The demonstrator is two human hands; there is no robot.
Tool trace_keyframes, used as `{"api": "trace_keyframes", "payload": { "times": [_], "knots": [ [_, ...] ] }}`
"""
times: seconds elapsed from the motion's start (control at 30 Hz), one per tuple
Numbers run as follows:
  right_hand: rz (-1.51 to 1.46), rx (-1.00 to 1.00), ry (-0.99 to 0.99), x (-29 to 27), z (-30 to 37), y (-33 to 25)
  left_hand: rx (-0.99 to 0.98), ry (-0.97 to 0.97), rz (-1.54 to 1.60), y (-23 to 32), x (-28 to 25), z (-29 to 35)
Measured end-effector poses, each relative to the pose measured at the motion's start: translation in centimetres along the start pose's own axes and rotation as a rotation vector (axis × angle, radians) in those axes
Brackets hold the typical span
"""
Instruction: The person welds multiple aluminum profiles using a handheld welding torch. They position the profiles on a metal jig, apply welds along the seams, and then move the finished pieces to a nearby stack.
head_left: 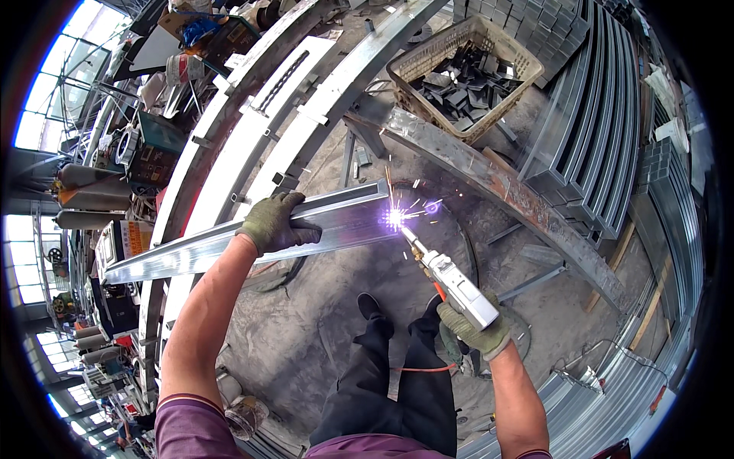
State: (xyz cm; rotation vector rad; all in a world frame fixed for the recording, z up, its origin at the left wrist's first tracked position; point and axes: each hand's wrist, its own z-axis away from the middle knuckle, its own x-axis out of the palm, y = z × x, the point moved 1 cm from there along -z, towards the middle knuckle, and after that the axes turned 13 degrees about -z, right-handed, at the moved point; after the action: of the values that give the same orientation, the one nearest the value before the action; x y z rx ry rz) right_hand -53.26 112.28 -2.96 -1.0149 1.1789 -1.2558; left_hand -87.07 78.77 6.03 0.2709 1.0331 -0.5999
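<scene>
My right hand [475, 327], in an olive-green work glove, is wrapped round a white handheld laser welding gun [461, 291]. The gun's nozzle meets the right end of a long shiny metal channel [336, 223], where a bright violet-white flash throws sparks. An orange-red line runs along the gun's side. My left hand [277, 223], gloved alike, grips the channel near its middle, with the fingers over its upper edge. The channel lies slanted across the rails on the left, its far end reaching out to the left. Glare hides the exact spot being welded.
A cream plastic crate [466, 126] full of dark metal offcuts stands beyond a rusty steel beam [497, 180]. Stacked metal profiles [589, 145] fill the right. Long steel rails [252, 145] run at left. A hose [468, 252] lies on the concrete floor [283, 329] near my feet.
</scene>
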Motion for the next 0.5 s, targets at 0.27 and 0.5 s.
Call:
{"api": "trace_keyframes", "payload": {
  "times": [0.27, 0.5],
  "knots": [
    [-0.04, 0.003, 0.008, -0.02, 0.25, 0.08, 0.007, 0.017, -0.001, -0.19, 0.32, -0.05],
    [-0.057, -0.054, 0.043, 0.08, 0.41, -0.12, -0.002, 0.018, 0.011, -0.09, 0.31, 0.02]
  ]
}}
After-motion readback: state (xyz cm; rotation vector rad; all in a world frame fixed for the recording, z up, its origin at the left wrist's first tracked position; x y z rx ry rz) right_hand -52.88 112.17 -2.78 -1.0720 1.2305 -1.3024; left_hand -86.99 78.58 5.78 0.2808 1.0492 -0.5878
